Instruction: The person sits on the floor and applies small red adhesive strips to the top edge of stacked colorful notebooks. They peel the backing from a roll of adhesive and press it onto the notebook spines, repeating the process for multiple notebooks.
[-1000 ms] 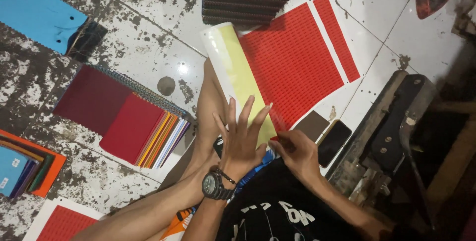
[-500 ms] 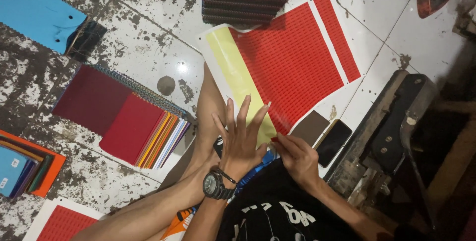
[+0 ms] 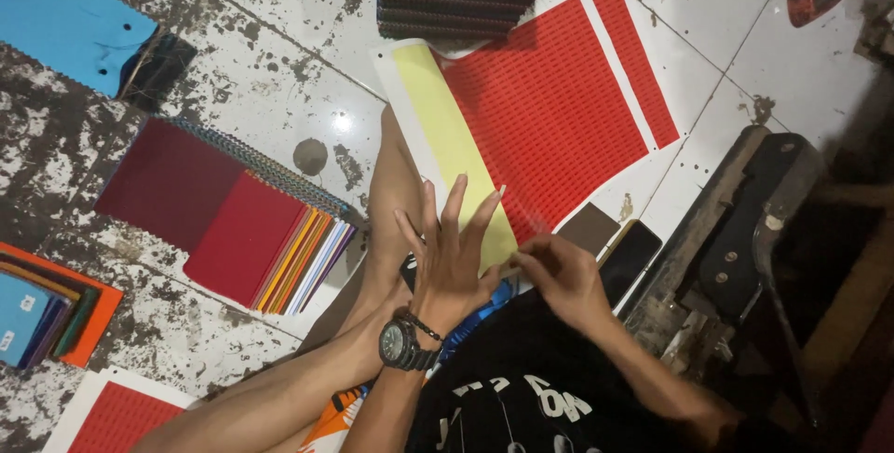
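Stained white tile floor (image 3: 279, 71), seen from above. Centre: a red sheet (image 3: 549, 108) on white backing, its yellow strip (image 3: 452, 146) at 9 o'clock. It looks thin, light and floppy, best taken by an edge or corner. The left hand (image 3: 452, 262) lies flat on the strip, fingers spread, gripping nothing. The right hand (image 3: 559, 276), at 3 o'clock of it, pinches the sheet's near corner. A fan of coloured swatches (image 3: 233, 216) lies at 9 o'clock, a phone (image 3: 629, 257) at 3 o'clock.
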